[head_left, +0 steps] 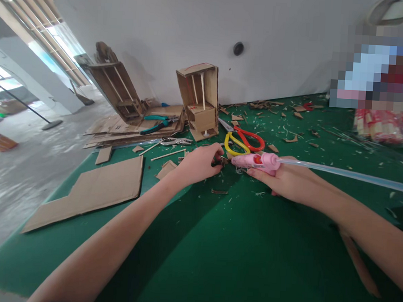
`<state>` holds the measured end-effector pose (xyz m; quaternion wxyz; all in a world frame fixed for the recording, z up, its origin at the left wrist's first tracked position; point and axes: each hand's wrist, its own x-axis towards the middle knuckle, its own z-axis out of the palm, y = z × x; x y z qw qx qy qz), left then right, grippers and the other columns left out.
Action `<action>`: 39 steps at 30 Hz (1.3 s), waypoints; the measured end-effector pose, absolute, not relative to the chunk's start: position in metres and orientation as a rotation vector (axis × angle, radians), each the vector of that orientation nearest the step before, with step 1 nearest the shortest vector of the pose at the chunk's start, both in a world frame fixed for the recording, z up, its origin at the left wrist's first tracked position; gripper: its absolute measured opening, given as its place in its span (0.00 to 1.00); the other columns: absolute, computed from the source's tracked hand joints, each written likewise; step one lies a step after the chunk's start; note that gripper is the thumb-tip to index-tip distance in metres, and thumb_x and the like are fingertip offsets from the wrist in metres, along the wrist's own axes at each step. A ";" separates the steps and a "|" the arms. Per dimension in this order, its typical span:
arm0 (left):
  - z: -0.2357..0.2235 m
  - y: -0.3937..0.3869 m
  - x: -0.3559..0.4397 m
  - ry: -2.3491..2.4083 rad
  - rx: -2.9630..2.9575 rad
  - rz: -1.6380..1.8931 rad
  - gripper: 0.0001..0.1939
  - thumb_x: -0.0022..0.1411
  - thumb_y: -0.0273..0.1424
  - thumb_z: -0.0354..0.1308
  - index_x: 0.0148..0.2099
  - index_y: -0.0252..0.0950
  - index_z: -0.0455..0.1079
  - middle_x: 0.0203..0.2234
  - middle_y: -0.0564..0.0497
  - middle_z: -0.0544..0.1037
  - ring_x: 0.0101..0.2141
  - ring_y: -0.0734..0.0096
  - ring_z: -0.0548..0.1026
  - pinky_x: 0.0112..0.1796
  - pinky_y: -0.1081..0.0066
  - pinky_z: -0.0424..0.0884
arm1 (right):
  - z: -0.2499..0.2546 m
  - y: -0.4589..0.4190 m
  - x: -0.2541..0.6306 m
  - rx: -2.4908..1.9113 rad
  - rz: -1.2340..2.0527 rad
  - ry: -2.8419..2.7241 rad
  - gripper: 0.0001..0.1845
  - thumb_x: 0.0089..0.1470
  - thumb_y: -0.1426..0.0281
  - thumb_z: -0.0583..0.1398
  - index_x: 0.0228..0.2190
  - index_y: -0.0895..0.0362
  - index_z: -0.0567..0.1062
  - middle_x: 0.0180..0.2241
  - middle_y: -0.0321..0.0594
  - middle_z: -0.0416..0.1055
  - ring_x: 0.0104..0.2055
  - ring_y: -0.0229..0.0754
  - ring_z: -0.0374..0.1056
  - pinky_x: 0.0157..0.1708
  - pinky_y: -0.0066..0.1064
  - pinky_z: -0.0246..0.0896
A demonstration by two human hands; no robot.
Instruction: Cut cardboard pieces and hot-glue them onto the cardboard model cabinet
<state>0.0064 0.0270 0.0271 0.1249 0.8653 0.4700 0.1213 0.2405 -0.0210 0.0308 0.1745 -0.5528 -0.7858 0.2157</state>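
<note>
Crosswise, our right fingers (259, 174) grip the pink glue gun (248, 161), nozzle (233, 161) leftward, toward our curled left fingers (215, 149), their grip unclear.

head view | worn on head | faces forward, down | hands near, wall beyond

Green tabletop (188, 255), cardboard sheet (107, 181), scissors (245, 142), teal-handled pliers (155, 124), cardboard scraps (104, 155)

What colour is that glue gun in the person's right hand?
The glue gun is pink, with a small red patch; the head view shows it best.
</note>
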 end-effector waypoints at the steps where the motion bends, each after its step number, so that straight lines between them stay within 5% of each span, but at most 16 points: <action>1: 0.027 0.027 0.006 1.368 2.525 0.354 0.14 0.55 0.33 0.56 0.45 0.39 0.63 0.38 0.49 0.77 0.37 0.63 0.74 0.36 0.65 0.68 | 0.030 -0.021 0.241 -1.572 0.623 -2.220 0.23 0.56 0.50 0.51 0.44 0.46 0.77 0.16 0.31 0.68 0.13 0.36 0.63 0.14 0.29 0.53; 8: 0.026 0.028 0.005 1.357 2.529 0.362 0.14 0.56 0.34 0.56 0.45 0.40 0.63 0.39 0.49 0.76 0.37 0.64 0.74 0.36 0.65 0.68 | 0.027 -0.018 0.243 -1.547 0.590 -2.243 0.22 0.57 0.50 0.51 0.40 0.46 0.78 0.13 0.30 0.65 0.13 0.37 0.63 0.15 0.29 0.52; 18: 0.027 0.029 0.005 1.345 2.538 0.358 0.13 0.56 0.34 0.56 0.44 0.39 0.63 0.38 0.49 0.76 0.37 0.64 0.74 0.36 0.65 0.69 | 0.040 -0.025 0.239 -1.503 0.603 -2.299 0.23 0.59 0.53 0.49 0.48 0.45 0.75 0.30 0.35 0.76 0.19 0.36 0.65 0.22 0.31 0.59; 26: 0.026 0.029 0.005 1.345 2.533 0.365 0.13 0.57 0.34 0.56 0.45 0.39 0.63 0.38 0.49 0.76 0.37 0.64 0.74 0.36 0.65 0.69 | 0.027 -0.019 0.243 -1.576 0.542 -2.254 0.24 0.57 0.49 0.50 0.32 0.49 0.78 0.12 0.31 0.65 0.15 0.38 0.65 0.16 0.30 0.53; 34: 0.027 0.028 0.006 1.335 2.546 0.365 0.13 0.56 0.33 0.55 0.45 0.39 0.64 0.37 0.49 0.76 0.36 0.64 0.74 0.36 0.65 0.69 | 0.038 -0.023 0.239 -1.556 0.592 -2.295 0.24 0.58 0.51 0.50 0.47 0.47 0.75 0.19 0.32 0.70 0.16 0.36 0.64 0.17 0.29 0.55; 39: 0.026 0.028 0.005 1.339 2.554 0.364 0.13 0.56 0.33 0.55 0.44 0.39 0.63 0.37 0.49 0.76 0.36 0.65 0.73 0.35 0.66 0.68 | 0.046 -0.027 0.236 -1.581 0.609 -2.333 0.24 0.59 0.53 0.48 0.48 0.48 0.75 0.21 0.34 0.71 0.18 0.37 0.66 0.18 0.28 0.57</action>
